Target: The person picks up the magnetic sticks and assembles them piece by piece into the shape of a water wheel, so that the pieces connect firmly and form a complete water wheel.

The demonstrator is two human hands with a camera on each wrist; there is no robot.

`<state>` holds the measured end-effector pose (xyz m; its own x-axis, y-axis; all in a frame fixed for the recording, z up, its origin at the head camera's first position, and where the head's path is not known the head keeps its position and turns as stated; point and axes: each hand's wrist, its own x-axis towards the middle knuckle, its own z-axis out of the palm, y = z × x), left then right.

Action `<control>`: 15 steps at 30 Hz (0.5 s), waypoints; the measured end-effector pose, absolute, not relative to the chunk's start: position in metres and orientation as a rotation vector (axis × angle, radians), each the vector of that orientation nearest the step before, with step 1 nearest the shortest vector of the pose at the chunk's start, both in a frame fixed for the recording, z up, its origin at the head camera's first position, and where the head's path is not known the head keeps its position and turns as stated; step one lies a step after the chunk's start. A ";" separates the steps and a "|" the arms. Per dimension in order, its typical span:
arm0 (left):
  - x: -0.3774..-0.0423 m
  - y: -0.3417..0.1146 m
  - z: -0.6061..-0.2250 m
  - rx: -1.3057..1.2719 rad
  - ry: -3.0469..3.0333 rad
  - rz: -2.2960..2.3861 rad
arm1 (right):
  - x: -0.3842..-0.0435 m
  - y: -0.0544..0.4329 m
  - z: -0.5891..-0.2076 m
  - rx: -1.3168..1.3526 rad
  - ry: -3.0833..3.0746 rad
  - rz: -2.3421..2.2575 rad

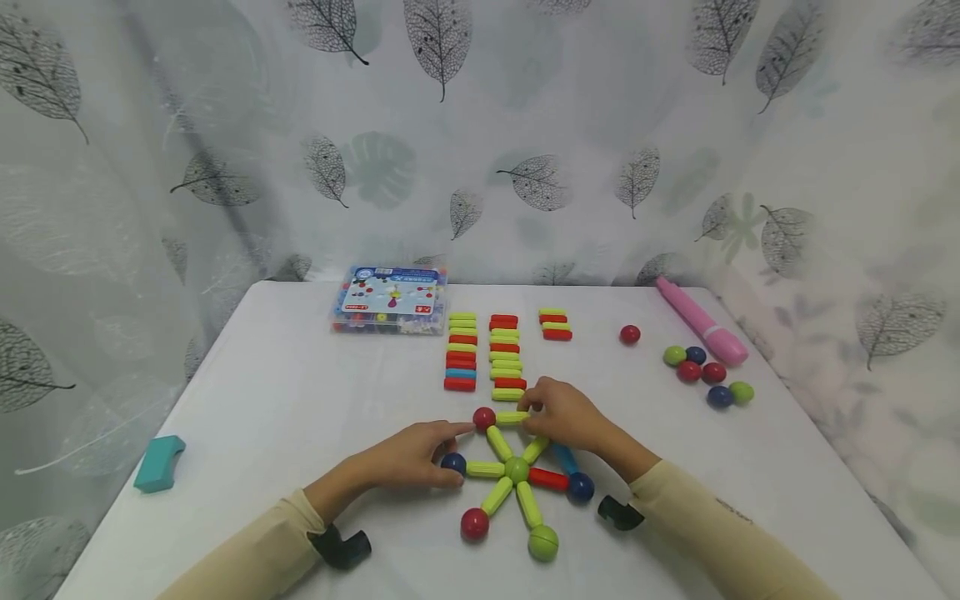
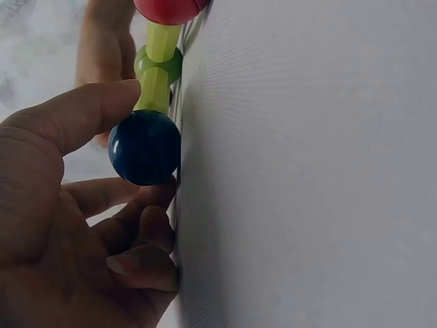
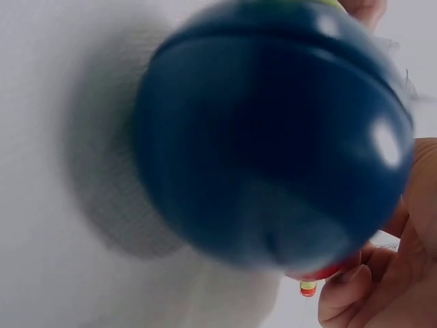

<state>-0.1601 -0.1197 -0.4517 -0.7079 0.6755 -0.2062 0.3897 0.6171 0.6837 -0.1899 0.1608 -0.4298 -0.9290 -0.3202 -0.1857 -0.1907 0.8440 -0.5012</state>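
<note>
A flat wheel of rods and balls lies before me, with a green ball (image 1: 517,469) at its hub and yellow-green and red spokes. My right hand (image 1: 567,414) pinches a yellow-green rod (image 1: 512,418) beside the far red ball (image 1: 484,418); it hides a rim joint, where red shows in the right wrist view. My left hand (image 1: 411,456) spreads about the left blue ball (image 2: 145,147). Its thumb touches near that ball, and its straight index finger reaches the far red ball. A blue rod (image 1: 565,458) runs to the right blue ball (image 3: 273,137).
Behind the wheel, several yellow-green, red and blue rods (image 1: 505,348) lie in columns. Loose balls (image 1: 689,371) and a pink tube-shaped thing (image 1: 701,321) are at the right. A boxed set (image 1: 390,300) stands at the back, a teal block (image 1: 159,463) at the left edge.
</note>
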 end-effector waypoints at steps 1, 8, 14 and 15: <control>-0.160 -0.120 -0.452 0.845 2.394 0.860 | -0.189 0.161 -0.430 -0.381 2.767 -0.703; -0.159 -0.120 -0.451 0.832 2.401 0.867 | -0.181 0.169 -0.433 -0.312 2.805 -0.698; -0.159 -0.121 -0.452 0.835 2.407 0.874 | -0.177 0.174 -0.436 -0.283 2.771 -0.780; -0.159 -0.121 -0.452 0.836 2.406 0.876 | -0.177 0.176 -0.437 -0.277 2.761 -0.796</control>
<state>-0.1588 -0.1213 -0.4516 -0.7180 0.6681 -0.1950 0.3865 0.6157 0.6867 -0.1765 0.1757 -0.4369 -0.9496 -0.2501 -0.1887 -0.1113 0.8323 -0.5430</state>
